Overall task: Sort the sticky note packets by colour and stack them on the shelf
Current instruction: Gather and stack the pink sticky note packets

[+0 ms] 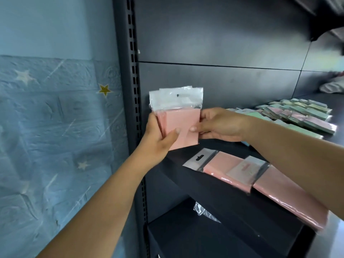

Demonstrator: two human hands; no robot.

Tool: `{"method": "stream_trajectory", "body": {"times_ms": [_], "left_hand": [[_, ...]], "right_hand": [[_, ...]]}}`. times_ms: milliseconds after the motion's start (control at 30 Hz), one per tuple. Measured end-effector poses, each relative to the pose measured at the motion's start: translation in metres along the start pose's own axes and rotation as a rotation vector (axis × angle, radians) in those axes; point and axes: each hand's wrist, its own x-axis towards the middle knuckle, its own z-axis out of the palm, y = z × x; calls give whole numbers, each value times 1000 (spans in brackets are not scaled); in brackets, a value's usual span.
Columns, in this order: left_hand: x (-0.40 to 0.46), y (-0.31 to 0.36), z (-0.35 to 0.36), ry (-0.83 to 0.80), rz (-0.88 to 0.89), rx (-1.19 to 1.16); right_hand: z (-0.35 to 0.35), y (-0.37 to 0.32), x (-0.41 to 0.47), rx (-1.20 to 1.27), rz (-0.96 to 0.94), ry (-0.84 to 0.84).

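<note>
I hold a small bundle of pink sticky note packets (pixel 181 121) upright in clear sleeves, above the left end of the black shelf (pixel 232 205). My left hand (pixel 158 140) grips the bundle from below and the left, thumb across its front. My right hand (pixel 221 125) pinches its right edge. More pink packets (pixel 260 183) lie flat in a row on the shelf under my right forearm. A mixed spread of green, pink and yellow packets (pixel 301 114) lies farther right at the back.
The shelving's black slotted upright (pixel 133 81) stands just left of the bundle, with a dark back panel (pixel 223 43) behind. A lower shelf (pixel 214 237) carries a scrap of clear plastic (pixel 204 211). Blue star-patterned wall (pixel 55 118) fills the left.
</note>
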Motion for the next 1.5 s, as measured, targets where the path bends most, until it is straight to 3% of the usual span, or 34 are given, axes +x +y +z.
{"method": "stream_trajectory", "body": {"times_ms": [200, 500, 633, 900, 1100, 1267, 1500], "left_hand": [[-6, -3, 5, -115, -96, 121], [-15, -10, 21, 3, -209, 130], [10, -9, 23, 96, -261, 356], [35, -9, 36, 124, -416, 680], [36, -14, 38, 212, -423, 536], [45, -23, 30, 163, -467, 443], [41, -29, 31, 128, -413, 490]], "right_hand": [[-3, 17, 1, -161, 41, 102], [-6, 22, 7, -144, 101, 142], [-8, 15, 26, -195, 137, 171], [-17, 21, 57, -115, 122, 232], [-17, 24, 70, -130, 99, 230], [-20, 27, 74, -135, 61, 249], [-18, 40, 83, -40, 24, 98]]}}
